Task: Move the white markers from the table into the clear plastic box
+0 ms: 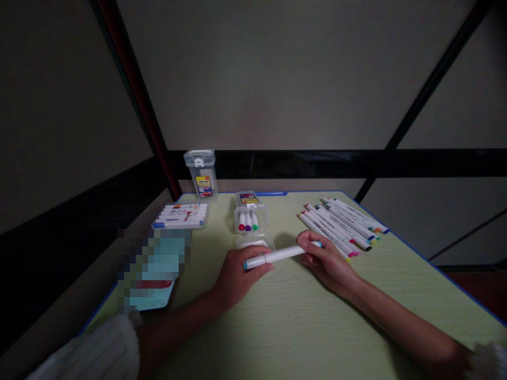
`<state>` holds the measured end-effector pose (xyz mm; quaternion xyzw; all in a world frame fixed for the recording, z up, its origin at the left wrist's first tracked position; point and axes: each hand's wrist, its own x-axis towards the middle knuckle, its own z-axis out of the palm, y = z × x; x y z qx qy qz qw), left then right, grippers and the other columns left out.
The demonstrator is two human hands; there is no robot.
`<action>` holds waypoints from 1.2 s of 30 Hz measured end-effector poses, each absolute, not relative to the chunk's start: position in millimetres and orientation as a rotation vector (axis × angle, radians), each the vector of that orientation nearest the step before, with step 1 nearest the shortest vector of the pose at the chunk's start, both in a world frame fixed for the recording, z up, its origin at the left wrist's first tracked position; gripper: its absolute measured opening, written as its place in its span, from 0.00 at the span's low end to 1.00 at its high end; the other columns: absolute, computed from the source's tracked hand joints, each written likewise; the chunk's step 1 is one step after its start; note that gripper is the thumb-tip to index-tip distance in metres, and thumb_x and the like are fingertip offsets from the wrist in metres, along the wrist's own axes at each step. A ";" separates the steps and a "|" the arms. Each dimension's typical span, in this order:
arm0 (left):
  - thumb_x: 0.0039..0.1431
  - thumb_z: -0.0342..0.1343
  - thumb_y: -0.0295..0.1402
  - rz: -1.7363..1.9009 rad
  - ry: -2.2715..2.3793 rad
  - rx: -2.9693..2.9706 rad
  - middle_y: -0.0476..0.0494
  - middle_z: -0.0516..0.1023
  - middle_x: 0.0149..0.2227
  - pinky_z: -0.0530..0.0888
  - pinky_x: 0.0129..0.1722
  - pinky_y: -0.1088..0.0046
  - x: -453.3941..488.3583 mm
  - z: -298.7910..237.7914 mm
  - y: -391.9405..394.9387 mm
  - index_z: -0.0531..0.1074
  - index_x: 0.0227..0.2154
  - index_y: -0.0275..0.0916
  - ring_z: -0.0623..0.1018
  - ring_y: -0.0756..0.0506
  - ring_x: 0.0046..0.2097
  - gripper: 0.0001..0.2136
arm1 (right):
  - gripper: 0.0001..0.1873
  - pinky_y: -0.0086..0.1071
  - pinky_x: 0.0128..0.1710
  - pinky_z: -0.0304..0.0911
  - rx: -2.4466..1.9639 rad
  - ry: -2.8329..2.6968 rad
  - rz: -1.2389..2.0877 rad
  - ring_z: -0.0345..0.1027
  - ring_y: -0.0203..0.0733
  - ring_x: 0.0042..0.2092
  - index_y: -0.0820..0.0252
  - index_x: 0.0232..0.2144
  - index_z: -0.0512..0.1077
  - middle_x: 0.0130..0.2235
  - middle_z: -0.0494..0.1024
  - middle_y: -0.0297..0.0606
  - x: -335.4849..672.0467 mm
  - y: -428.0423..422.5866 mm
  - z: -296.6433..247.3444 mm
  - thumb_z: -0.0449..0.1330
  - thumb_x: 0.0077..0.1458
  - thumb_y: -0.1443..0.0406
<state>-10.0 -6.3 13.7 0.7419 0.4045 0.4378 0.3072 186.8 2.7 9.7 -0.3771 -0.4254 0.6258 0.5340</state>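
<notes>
A white marker with a teal cap lies level between both my hands just above the pale green table. My left hand is closed round its capped left end. My right hand pinches its right end with curled fingers. Right behind the left hand stands an open clear marker case with three markers showing, pink, purple and green tipped.
A row of several white markers with coloured caps lies at the right rear. A flat pack of markers and an upright clear box stand at the left rear. A blurred-out object lies at the left edge.
</notes>
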 end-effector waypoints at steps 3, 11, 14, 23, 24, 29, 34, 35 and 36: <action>0.46 0.59 0.28 1.145 1.085 1.953 0.48 0.79 0.29 0.69 0.26 0.79 -9.9 14.2 -6.6 0.75 0.32 0.36 0.76 0.50 0.28 0.08 | 0.11 0.26 0.19 0.39 -0.887 -0.993 1.509 0.44 0.27 0.20 0.61 0.23 0.69 0.18 0.57 0.26 187.1 3.1 9.9 0.67 0.39 0.63; 0.45 0.59 0.27 1.152 1.077 1.926 0.48 0.79 0.27 0.68 0.24 0.79 -8.4 16.1 -7.5 0.74 0.32 0.37 0.75 0.50 0.27 0.08 | 0.10 0.27 0.20 0.41 -0.859 -0.964 1.524 0.46 0.28 0.21 0.60 0.24 0.70 0.21 0.59 0.27 187.6 2.5 11.0 0.68 0.37 0.66; 0.45 0.59 0.27 1.147 1.074 1.934 0.49 0.78 0.26 0.67 0.23 0.79 -8.3 16.1 -7.3 0.74 0.32 0.36 0.73 0.51 0.25 0.08 | 0.09 0.28 0.20 0.41 -0.863 -0.972 1.514 0.46 0.29 0.21 0.60 0.24 0.70 0.21 0.59 0.27 187.3 2.4 11.3 0.67 0.38 0.66; 0.46 0.58 0.27 1.150 1.077 1.949 0.47 0.78 0.27 0.67 0.24 0.80 -8.8 15.1 -7.4 0.74 0.32 0.35 0.73 0.52 0.25 0.07 | 0.09 0.27 0.20 0.40 -0.858 -0.972 1.533 0.46 0.27 0.21 0.61 0.24 0.70 0.20 0.58 0.27 186.5 2.4 11.2 0.67 0.38 0.66; 0.47 0.58 0.27 1.150 1.075 1.950 0.48 0.78 0.26 0.67 0.24 0.80 -8.8 15.2 -7.4 0.74 0.32 0.35 0.72 0.52 0.24 0.07 | 0.09 0.27 0.19 0.40 -0.861 -0.975 1.531 0.46 0.27 0.21 0.61 0.23 0.70 0.19 0.58 0.27 186.3 2.6 11.1 0.67 0.39 0.66; 0.46 0.58 0.27 1.167 1.064 1.984 0.49 0.77 0.25 0.67 0.25 0.79 -8.9 14.9 -8.0 0.73 0.32 0.35 0.72 0.52 0.24 0.08 | 0.10 0.27 0.19 0.39 -0.886 -0.981 1.502 0.45 0.27 0.19 0.61 0.22 0.68 0.18 0.57 0.26 185.3 3.9 10.4 0.66 0.40 0.64; 0.45 0.58 0.26 1.257 1.065 2.007 0.51 0.72 0.24 0.66 0.24 0.80 -8.2 12.3 -10.5 0.70 0.34 0.37 0.70 0.52 0.24 0.10 | 0.12 0.27 0.18 0.36 -0.906 -0.978 1.496 0.43 0.28 0.18 0.61 0.20 0.66 0.15 0.56 0.26 185.5 4.1 10.2 0.65 0.41 0.61; 0.46 0.57 0.26 1.281 1.054 2.002 0.52 0.72 0.24 0.66 0.24 0.80 -8.2 11.8 -10.9 0.69 0.35 0.37 0.70 0.53 0.24 0.10 | 0.12 0.27 0.17 0.36 -0.906 -0.979 1.496 0.42 0.28 0.18 0.60 0.20 0.65 0.15 0.55 0.25 185.5 4.0 10.2 0.65 0.42 0.61; 0.46 0.56 0.26 1.301 1.043 1.998 0.51 0.71 0.24 0.66 0.24 0.80 -8.3 11.5 -11.2 0.69 0.34 0.37 0.70 0.53 0.24 0.10 | 0.12 0.27 0.17 0.35 -0.907 -0.982 1.494 0.42 0.28 0.18 0.60 0.20 0.65 0.14 0.55 0.25 185.5 3.8 10.4 0.64 0.42 0.61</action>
